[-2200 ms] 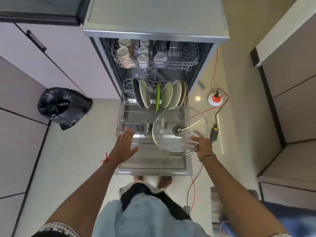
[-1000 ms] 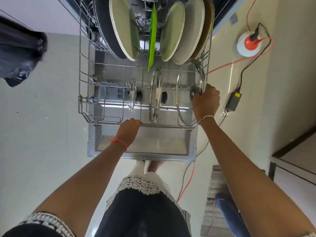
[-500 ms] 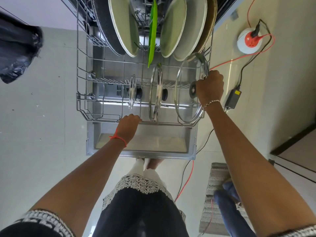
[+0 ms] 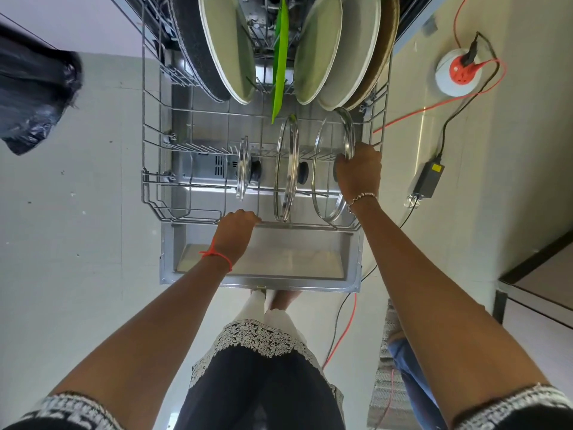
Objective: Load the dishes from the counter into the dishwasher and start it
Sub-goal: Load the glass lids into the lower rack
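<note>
Standing on edge in the rightmost slot of the lower rack, the glass lid is gripped at its rim by the right hand. The front rail is clasped by the left hand. Lid is judged stiff, weighty, brittle, slippery: best held by metal rim or knob.
</note>
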A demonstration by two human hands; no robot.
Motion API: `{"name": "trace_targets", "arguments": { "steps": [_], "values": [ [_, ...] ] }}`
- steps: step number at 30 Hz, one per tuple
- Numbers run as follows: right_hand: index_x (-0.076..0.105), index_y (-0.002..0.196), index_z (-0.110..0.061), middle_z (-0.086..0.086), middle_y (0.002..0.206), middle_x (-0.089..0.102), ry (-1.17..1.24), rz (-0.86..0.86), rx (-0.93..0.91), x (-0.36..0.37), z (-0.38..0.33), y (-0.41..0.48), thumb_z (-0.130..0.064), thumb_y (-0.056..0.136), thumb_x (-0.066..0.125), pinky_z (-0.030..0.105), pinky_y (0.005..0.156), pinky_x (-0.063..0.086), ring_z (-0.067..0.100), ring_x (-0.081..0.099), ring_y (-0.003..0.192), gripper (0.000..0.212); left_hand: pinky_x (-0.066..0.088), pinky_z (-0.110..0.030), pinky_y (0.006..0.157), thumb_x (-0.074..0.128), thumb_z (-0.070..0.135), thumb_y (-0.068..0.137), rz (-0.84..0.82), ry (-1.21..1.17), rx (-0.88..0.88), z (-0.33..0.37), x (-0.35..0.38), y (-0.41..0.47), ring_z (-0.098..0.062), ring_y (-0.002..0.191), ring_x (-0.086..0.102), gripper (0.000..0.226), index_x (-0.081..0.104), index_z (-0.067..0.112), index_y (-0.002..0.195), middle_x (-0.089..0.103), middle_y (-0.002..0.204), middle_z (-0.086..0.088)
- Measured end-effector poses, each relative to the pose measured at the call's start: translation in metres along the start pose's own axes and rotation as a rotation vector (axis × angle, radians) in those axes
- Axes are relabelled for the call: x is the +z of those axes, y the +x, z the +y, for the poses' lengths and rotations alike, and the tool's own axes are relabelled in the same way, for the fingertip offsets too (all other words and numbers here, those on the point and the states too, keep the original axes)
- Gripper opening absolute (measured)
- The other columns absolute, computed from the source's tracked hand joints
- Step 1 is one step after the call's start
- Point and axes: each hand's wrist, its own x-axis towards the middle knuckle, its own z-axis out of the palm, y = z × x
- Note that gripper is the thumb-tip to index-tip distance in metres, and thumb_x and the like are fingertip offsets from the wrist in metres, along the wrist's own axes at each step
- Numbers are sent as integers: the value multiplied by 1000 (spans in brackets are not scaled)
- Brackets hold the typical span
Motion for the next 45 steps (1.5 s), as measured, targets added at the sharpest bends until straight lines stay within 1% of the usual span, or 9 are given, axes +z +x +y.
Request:
{"name": "trace_targets", "arguments": {
  "steps": [9,13,17,22,26,32,35,39,45],
  "values": [
    [52,122,2,12,90,64,93,1,-127,10,16,-21,-25,90,57,20,79,47,17,61,75,42,42,-35,97,44,-1,94,28,-74,17,-6,4,2,-29,108,57,35,59,12,123,62,118,-14],
    [22,145,0,19,147,30,83,-9,-210,24,32,-52,-25,93,48,28,111,28,31,36,133,63,42,-34,96,44,2,95,32,-90,61,-10,5,0,-27,108,58,35,59,15,123,62,118,-11],
    [14,145,2,23,153,12,-58,64,-423,43,48,-83,3,87,54,44,108,35,36,19,141,70,43,-34,98,45,1,94,32,-130,95,-15,2,-2,-26,109,59,38,59,18,124,63,120,-10],
    [34,135,2,29,140,37,-123,66,-640,51,52,-119,12,78,58,39,100,45,40,36,132,63,43,-35,99,44,-4,92,11,-132,134,-30,-3,-10,-26,114,56,48,49,19,135,59,126,-11],
    [61,111,7,24,112,63,-253,-186,-948,76,46,-138,13,59,73,36,88,51,34,63,104,54,39,-32,101,43,2,95,62,-191,110,-41,-2,-19,-25,118,54,41,48,12,134,55,131,-12],
    [67,103,5,21,101,68,-601,-376,-805,121,23,-121,-2,38,89,35,79,56,31,67,96,69,56,-42,80,61,-9,79,157,-129,172,-37,4,-16,-32,93,66,32,66,2,108,68,99,-19],
    [73,80,-1,9,69,68,-645,-387,-792,126,13,-109,-7,29,92,25,58,56,20,68,65,55,56,-29,47,82,-12,45,156,-28,227,-39,3,-11,-22,57,67,42,71,8,80,67,67,-7],
    [72,74,-4,5,59,65,-650,-390,-773,127,10,-107,-8,26,92,22,47,52,16,64,52,52,49,-21,37,88,-6,30,102,94,295,-39,0,-9,-15,50,64,47,70,10,71,64,60,-1],
    [64,109,1,14,93,69,-625,-459,-719,119,-3,-95,-1,72,71,31,74,56,26,69,85,38,47,-17,37,91,0,26,97,154,304,-42,-4,8,-8,48,60,49,70,14,67,60,58,3]
  ]
}}
